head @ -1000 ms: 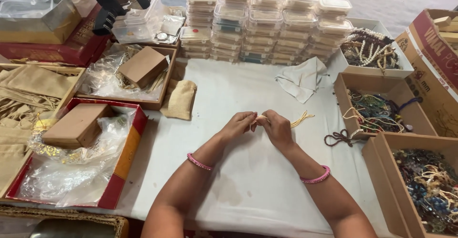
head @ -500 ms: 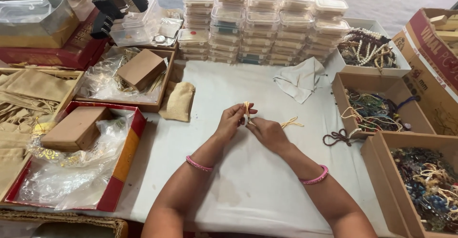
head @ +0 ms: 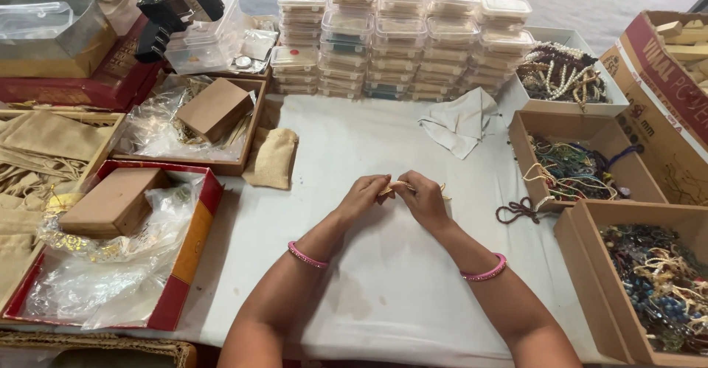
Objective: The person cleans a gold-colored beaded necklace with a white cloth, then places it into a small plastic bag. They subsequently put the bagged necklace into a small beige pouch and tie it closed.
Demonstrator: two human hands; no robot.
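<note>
Pinching a thin cream-yellow cord (head: 402,186) mid-surface, left hand (head: 365,193) and right hand (head: 425,198) fingers clenched on it; next needs fine fingertip control.

surface: table under a pale cloth (head: 383,279)
on it: grey rag (head: 461,125), burlap pouch (head: 271,158), stacked clear plastic boxes (head: 402,40), cardboard boxes of beads (head: 568,165)

Most of the yellow cord (head: 398,185) vanishes inside the left hand (head: 366,193) and right hand (head: 425,198), while the bead box (head: 649,283) at the table's right edge is cut off
</note>
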